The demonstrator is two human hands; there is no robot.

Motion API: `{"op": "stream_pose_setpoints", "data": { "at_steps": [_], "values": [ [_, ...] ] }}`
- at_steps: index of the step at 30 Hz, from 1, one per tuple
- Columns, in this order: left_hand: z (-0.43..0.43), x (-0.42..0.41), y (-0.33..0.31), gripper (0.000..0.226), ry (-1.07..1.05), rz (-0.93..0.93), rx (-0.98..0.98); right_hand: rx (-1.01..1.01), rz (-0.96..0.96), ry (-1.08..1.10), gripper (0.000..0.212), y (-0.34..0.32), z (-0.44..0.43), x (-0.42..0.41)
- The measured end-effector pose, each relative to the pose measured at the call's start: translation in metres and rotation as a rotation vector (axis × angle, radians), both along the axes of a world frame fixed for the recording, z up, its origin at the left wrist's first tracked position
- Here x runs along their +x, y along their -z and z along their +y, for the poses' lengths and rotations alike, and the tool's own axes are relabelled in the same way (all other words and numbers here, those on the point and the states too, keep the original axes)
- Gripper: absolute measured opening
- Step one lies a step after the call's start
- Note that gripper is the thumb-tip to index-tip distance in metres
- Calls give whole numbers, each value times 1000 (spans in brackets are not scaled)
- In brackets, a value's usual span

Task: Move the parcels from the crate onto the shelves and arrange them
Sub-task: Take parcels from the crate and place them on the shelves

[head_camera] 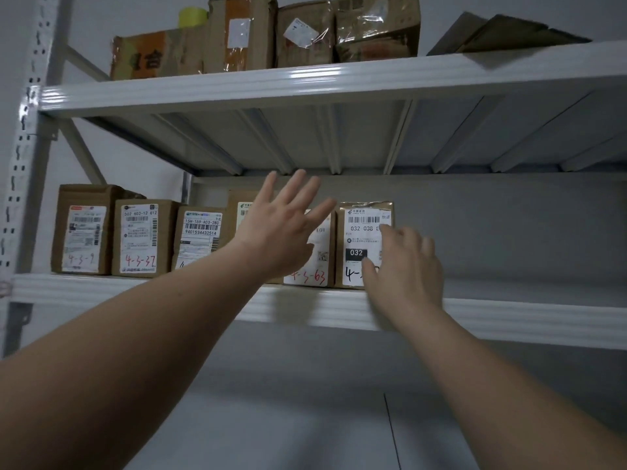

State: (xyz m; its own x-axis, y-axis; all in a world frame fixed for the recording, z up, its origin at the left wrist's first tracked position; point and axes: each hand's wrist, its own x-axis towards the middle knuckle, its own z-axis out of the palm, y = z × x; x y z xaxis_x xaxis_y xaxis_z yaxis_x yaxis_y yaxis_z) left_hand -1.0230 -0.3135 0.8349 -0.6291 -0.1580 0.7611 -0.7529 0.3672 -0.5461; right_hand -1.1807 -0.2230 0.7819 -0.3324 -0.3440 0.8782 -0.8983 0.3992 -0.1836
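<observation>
Several brown cardboard parcels with white labels stand in a row on the middle shelf point(509, 315). The rightmost parcel point(359, 228) carries a label reading 032. My right hand point(403, 266) is in front of its right side, fingers loosely bent, fingertips at the label; whether they touch it I cannot tell. My left hand point(281, 232) is spread with straight fingers in front of the two parcels to the left, one marked 4-3-63 point(314, 266). Neither hand holds anything. The crate is out of sight.
More worn parcels point(305, 39) and a yellow tape roll point(192, 16) sit on the top shelf point(237, 88). A flattened carton point(509, 33) lies at its right. The upright post point(23, 164) stands at left. The middle shelf continues to the right of the row.
</observation>
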Motion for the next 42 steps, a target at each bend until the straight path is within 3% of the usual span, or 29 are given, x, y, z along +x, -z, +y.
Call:
{"op": "stream_pose_setpoints", "data": {
  "at_steps": [7, 13, 31, 42],
  "values": [
    [18, 35, 57, 78, -31, 31, 57, 16, 196, -11, 58, 30, 4, 28],
    [40, 91, 102, 86, -47, 128, 189, 169, 249, 25, 67, 57, 24, 81],
    [138, 298, 270, 92, -172, 127, 567, 547, 103, -135, 72, 214, 113, 287],
    [239, 397, 366, 89, -517, 228, 841, 698, 46, -496, 72, 310, 160, 385]
  ]
}}
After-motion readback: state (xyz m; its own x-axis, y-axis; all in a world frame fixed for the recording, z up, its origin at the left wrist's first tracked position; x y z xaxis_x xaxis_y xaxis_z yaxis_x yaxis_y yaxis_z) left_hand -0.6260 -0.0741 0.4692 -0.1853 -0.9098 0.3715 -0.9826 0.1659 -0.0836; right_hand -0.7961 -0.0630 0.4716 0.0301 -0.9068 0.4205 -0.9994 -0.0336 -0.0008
